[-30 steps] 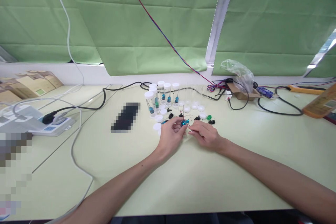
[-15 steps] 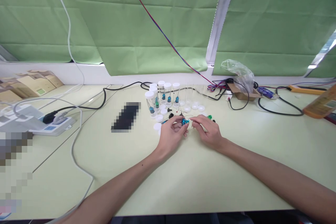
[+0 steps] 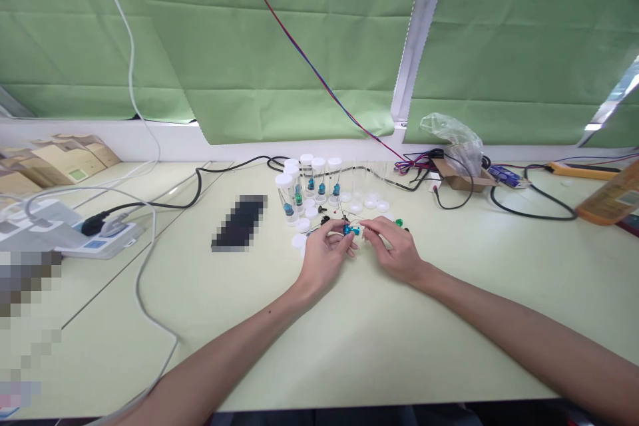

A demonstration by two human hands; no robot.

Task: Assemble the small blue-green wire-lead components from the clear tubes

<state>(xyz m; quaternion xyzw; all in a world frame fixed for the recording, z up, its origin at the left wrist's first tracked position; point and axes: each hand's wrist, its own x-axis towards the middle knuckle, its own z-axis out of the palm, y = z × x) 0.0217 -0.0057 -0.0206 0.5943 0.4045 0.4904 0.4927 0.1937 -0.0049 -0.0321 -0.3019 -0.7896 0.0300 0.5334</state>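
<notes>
Between thumb and fingers, my left hand (image 3: 325, 251) holds a small blue plastic part (image 3: 351, 230), its far end pointing right. My right hand (image 3: 392, 247) is just right of that part, thumb and forefinger pinched together; whatever lies between the fingertips is too small to name. Behind my hands stand several clear tubes with white caps (image 3: 318, 163), holding blue or green pieces. Loose white caps (image 3: 299, 240) lie left of my left hand. Small black parts (image 3: 325, 219) sit just beyond it, and a green piece (image 3: 399, 222) rests beyond my right hand.
A dark pixelated rectangle (image 3: 239, 223) lies on the table to the left. Further left are a power strip (image 3: 107, 239) with cables and cardboard boxes (image 3: 74, 160). At the back right are an open carton (image 3: 462, 180) with a plastic bag and an orange bottle (image 3: 612, 196).
The blue part has turned slightly in my left hand, and more of it shows. Both hands stay almost in place.
</notes>
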